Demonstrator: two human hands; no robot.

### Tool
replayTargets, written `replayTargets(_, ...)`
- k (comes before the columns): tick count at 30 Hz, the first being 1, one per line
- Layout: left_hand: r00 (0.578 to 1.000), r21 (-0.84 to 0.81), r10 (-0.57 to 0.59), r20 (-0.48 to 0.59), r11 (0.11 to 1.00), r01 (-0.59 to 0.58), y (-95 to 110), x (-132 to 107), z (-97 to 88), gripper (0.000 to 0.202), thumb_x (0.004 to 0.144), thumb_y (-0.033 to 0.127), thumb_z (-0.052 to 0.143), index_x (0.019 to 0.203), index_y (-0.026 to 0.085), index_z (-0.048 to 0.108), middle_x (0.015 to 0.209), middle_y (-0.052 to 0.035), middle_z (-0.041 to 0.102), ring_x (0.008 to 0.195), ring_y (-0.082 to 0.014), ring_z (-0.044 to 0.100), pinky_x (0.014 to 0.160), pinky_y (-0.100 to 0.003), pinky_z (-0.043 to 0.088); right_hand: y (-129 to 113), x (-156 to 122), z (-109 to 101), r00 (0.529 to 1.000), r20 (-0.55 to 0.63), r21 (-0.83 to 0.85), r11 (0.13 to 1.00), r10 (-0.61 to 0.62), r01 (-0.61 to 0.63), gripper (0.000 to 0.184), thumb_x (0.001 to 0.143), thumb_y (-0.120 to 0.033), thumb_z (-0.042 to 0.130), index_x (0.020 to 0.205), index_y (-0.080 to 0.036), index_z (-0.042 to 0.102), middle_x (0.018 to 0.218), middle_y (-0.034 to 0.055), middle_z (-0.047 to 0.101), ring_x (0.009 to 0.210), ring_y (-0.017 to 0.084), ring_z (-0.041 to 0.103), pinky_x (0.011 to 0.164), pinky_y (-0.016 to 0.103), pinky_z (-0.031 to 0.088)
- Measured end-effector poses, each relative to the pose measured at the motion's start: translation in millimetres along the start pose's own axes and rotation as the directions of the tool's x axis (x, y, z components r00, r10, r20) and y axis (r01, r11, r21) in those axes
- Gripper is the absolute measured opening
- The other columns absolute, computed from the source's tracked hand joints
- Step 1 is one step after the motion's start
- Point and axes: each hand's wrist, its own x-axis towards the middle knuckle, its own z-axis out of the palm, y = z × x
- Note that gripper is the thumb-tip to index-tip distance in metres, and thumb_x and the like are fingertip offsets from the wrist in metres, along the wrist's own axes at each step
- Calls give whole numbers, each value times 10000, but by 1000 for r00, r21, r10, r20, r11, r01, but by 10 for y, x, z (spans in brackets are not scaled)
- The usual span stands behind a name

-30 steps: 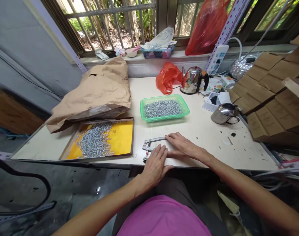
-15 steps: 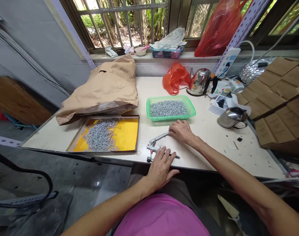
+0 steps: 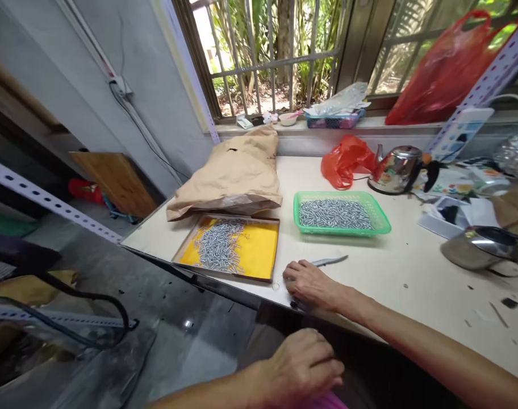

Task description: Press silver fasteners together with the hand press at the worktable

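- Grey metal, slim and gently curved: one handle of a hand tool (image 3: pixel 332 261) projects past the knuckles of the right hand (image 3: pixel 308 284). The tool lies on the pale tabletop (image 3: pixel 370 267), near its front edge, between the shallow tray (image 3: pixel 271 279) and the green basket (image 3: pixel 385 228), nearer the operator than either.
- Right hand: palm down, fingers bent over the tool's body. Whether they grip it or merely cover it cannot be told.
- Left hand (image 3: pixel 304 360): off the table, above the lap, fingers curled inward. Nothing shows in it; the palm is hidden, so its contents cannot be confirmed.
- Step in hand, as judged: positioning the tool with the right hand alone. Next move, as judged, calls for a definite hold around the handles, clear of the table edge.
- Small dark parts show below the right hand, at the edge; too blurred to identify.
- Tray: low-walled, rectangular, brown-rimmed, lined in smooth yellow. Its heap of small metal pieces (image 3: pixel 218 250) is shiny and rod-like, lying in all directions.
- Basket: moulded plastic, perforated walls, rounded corners, holding a level bed of similar bright pieces.
- Paper bag (image 3: pixel 237 170): brown, creased, slumped behind the tray.
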Motion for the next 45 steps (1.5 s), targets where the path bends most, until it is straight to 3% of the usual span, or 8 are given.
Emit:
replayTargets(5,921,216,-360,-150,897,386,-541,-154,-627,162,926,185,468,949,174,629,839,-57,636,805,-166,555,731,-292,463,50,-48,-129,919,-344,288,953,194,-93,160,917,-204,441,908,-187,599,882,58,639,846,182,563,766,324,438)
replayTargets(12,692,580,-719,-67,536,613,-1743,-319,-1249,235,925,194,461,882,178,692,901,-90,608,943,-236,493,746,-323,432,856,-330,-759,475,-709,361,847,522,-391,170,896,-324,497,923,-194,603,855,52,647,745,188,612,727,349,494)
replayTargets(18,688,710,-710,152,563,424,-2044,-341,-1238,220,881,128,490,832,119,704,898,-141,602,941,-267,484,710,-350,400,1235,-543,-658,630,-583,113,819,513,-563,365,907,-414,470,1157,-178,595,1070,131,610,930,270,606,748,397,498)
replayTargets(25,755,680,-572,321,694,237,-2112,-283,-1300,200,870,79,478,810,96,669,870,-152,611,902,-263,508,710,-348,407,208,-717,-242,828,-251,214,863,501,-457,290,969,-321,381,1100,-199,610,991,75,612,839,185,620,746,310,490)
replayTargets(29,792,535,-590,158,725,433,-1907,-115,-1284,180,859,118,498,788,119,663,853,-120,640,886,-239,544,755,-335,427,-128,-857,-87,832,-44,233,816,553,-530,265,962,-295,405,1113,-201,601,991,66,590,814,167,614,707,275,472)
replayTargets(32,670,93,-739,71,674,733,-1503,86,-1117,140,836,226,553,838,146,668,819,-58,669,757,-172,585,718,-288,455,-218,-920,-50,808,22,198,790,589,-581,244,956,-269,417,1091,-191,605,973,62,582,808,167,597,693,271,446)
replayTargets(37,381,-429,-845,375,206,879,-931,312,-669,211,709,319,648,795,127,650,643,8,603,481,-87,487,449,-206,403,-241,-922,-51,775,63,132,764,629,-631,264,965,-180,355,1059,-197,601,968,55,575,812,156,579,673,262,392)
replayTargets(45,243,-418,-845,476,25,908,-877,437,-352,259,718,378,640,705,121,605,510,36,524,378,-51,415,343,-164,287,-176,-1004,-70,782,6,41,781,624,-623,231,921,-107,402,1005,-203,595,978,53,574,816,159,558,647,273,341)
